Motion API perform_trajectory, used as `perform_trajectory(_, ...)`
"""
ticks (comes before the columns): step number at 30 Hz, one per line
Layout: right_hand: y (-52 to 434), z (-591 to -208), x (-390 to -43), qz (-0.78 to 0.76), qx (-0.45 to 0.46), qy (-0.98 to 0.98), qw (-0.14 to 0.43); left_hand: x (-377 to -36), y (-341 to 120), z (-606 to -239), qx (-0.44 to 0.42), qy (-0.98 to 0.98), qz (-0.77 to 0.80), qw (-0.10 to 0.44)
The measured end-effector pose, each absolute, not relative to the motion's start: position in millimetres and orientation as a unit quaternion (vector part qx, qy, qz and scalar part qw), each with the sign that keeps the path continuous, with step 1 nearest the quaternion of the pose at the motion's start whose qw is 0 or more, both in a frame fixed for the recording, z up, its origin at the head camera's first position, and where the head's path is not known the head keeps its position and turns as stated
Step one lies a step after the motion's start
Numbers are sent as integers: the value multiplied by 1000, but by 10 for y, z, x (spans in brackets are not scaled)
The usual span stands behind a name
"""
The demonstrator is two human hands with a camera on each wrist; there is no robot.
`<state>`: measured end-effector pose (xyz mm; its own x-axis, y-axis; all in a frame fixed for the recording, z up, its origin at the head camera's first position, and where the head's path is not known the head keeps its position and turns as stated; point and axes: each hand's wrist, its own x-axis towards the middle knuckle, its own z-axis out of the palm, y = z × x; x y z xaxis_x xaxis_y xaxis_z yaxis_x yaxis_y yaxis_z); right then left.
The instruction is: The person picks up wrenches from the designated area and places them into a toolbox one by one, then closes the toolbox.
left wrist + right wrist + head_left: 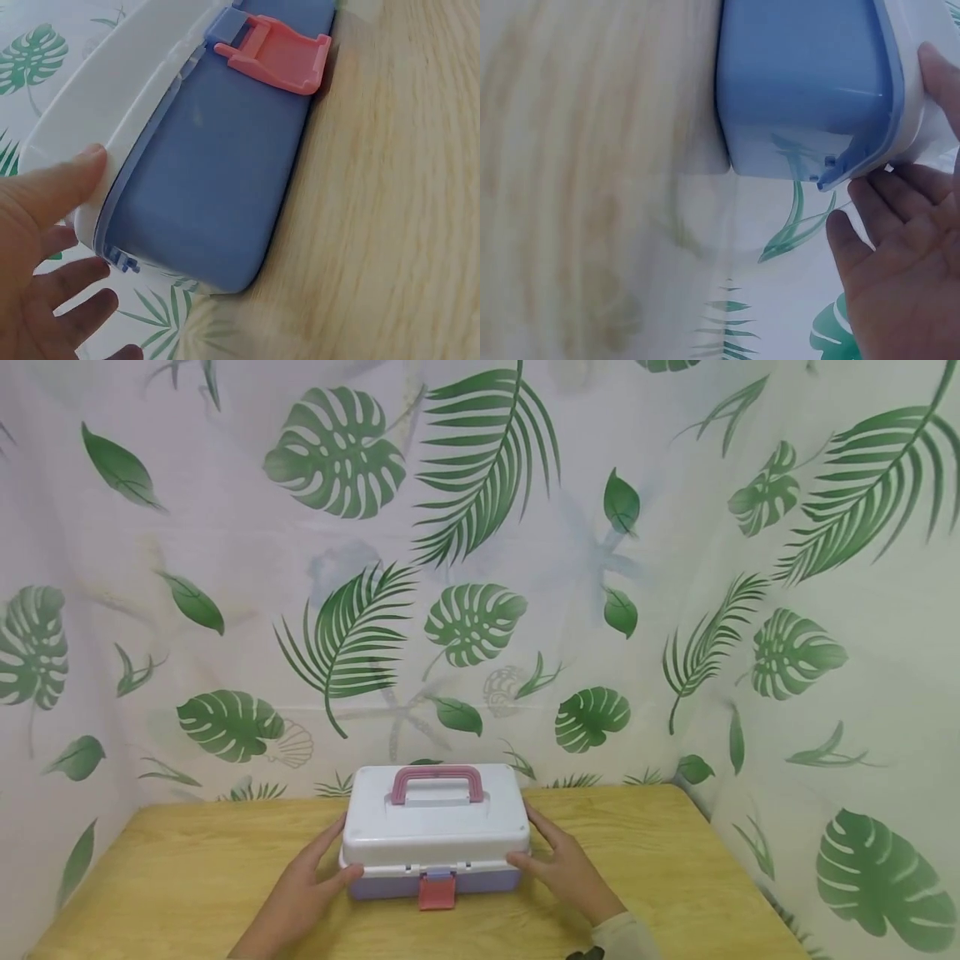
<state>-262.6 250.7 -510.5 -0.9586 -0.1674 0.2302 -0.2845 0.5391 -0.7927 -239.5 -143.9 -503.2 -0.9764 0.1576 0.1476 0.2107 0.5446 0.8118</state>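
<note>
A plastic storage box (438, 827) stands on the table, with a white lid (442, 839) over a blue-purple base (217, 157). A pink handle (437, 772) lies on top of the lid. At the front, the pink latch (289, 56) hangs unfastened, swung outward. My left hand (303, 885) holds the lid's left end, thumb on the front rim and fingers along the side. Opposite it, my right hand (566, 868) holds the right end the same way. In the right wrist view, the fingertips (870, 196) meet the lid's rim beside the base. The inside of the box is hidden.
The wood-grain table (217, 860) extends to both sides of the box. Behind it and along the sides hangs a white cloth (480, 527) printed with green leaves. A pale sleeve (626, 937) covers the right wrist.
</note>
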Motion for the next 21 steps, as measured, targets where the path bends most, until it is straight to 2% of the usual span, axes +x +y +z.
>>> perform_trajectory(3,2492,-5090,-2599,440,135,-882,104,-2406,-1396,-5024,-137,-876,-455,78)
perform_trajectory(6,2439,-5015,-2556,393,176,-878,208,-2386,-1356,-4944,-182,-868,-441,136)
perform_trajectory(9,2304,-4905,-2451,337,237,-856,312,-2338,-1330,-4846,-219,-870,-408,168)
perform_trajectory(11,2180,-4874,-2385,301,289,-847,329,-2329,-1305,-4811,-247,-878,-362,194)
perform_trajectory(13,2044,-4865,-2315,267,338,-854,293,-2334,-1271,-4815,-268,-887,-306,217)
perform_trajectory(15,1913,-4886,-2276,236,367,-874,213,-2346,-1232,-4841,-289,-889,-257,244)
perform_trajectory(19,1740,-4941,-2248,172,351,-919,49,-2376,-1180,-4913,-310,-885,-205,280)
perform_trajectory(21,1700,-4986,-2247,148,339,-929,8,-2381,-1158,-4935,-314,-883,-197,287)
